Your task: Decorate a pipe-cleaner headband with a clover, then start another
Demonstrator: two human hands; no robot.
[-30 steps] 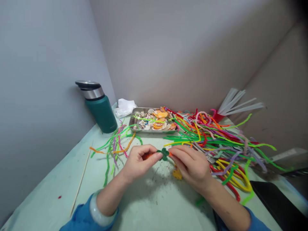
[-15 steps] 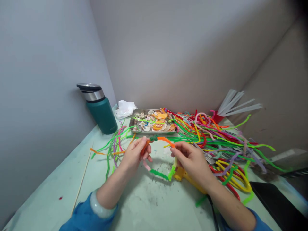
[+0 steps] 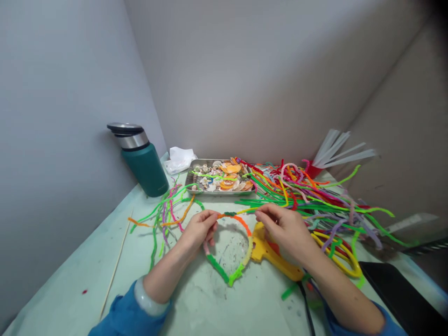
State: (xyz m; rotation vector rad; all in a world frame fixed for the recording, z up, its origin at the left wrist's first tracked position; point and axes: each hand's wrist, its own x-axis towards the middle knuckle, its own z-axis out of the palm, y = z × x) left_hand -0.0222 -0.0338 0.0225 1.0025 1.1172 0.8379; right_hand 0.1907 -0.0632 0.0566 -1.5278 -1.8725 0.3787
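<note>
A loop of fuzzy pipe cleaners in orange, green, pink and pale yellow hangs above the table, its lower end pointed. My left hand pinches it at the upper left, by the orange part near a dark green twist. My right hand is off the loop, to its right, with thumb and fingertips together beside a yellow strand; what they hold, if anything, is hidden. Under that hand lies a yellow hot glue gun, partly covered, with a black cord.
A metal tray of shells stands behind the hands. Loose pipe cleaners pile up at the right; others lie left. A teal bottle, a thin stick, glue sticks in a red cup and a black flat object surround the work.
My right hand has let go of the loop's orange part. The loop has opened into a rounder, drop-like shape and hangs lower, while my left hand keeps its pinch.
</note>
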